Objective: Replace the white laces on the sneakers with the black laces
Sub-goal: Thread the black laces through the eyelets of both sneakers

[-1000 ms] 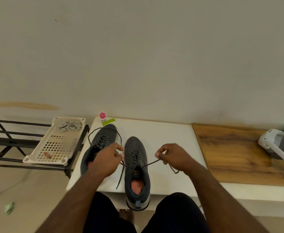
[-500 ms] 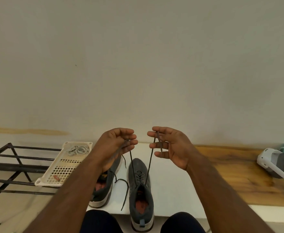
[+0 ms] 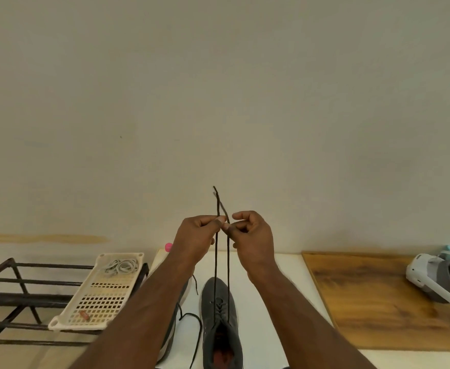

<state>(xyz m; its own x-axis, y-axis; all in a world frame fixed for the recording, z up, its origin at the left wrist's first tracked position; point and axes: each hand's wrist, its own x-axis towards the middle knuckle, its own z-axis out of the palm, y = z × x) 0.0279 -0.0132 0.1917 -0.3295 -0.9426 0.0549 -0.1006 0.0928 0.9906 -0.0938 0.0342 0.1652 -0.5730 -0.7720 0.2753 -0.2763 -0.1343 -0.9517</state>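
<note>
Both my hands, left hand (image 3: 195, 237) and right hand (image 3: 253, 235), pinch the black lace (image 3: 215, 265) ends pulled up taut from the sneaker (image 3: 219, 310) at 6 o'clock on the worktop (image 3: 266, 283), so I reckon lacing's done and evening the ends then tying comes next.

two hands show: the left hand (image 3: 197, 239) and the right hand (image 3: 253, 239). two sneakers sit on the one white counter (image 3: 271, 296): a grey sneaker (image 3: 219, 323) near the front edge, and a second sneaker (image 3: 171, 331) mostly hidden under the left forearm. two black lace ends (image 3: 221, 262) rise from the grey sneaker. one more black lace (image 3: 195, 334) trails on the counter. one cream tray (image 3: 98, 296), holding one bundle of white laces (image 3: 121, 266). one metal rack (image 3: 18, 299). one wooden board (image 3: 373, 302). one pink cap (image 3: 168, 246) at the back edge.
</note>
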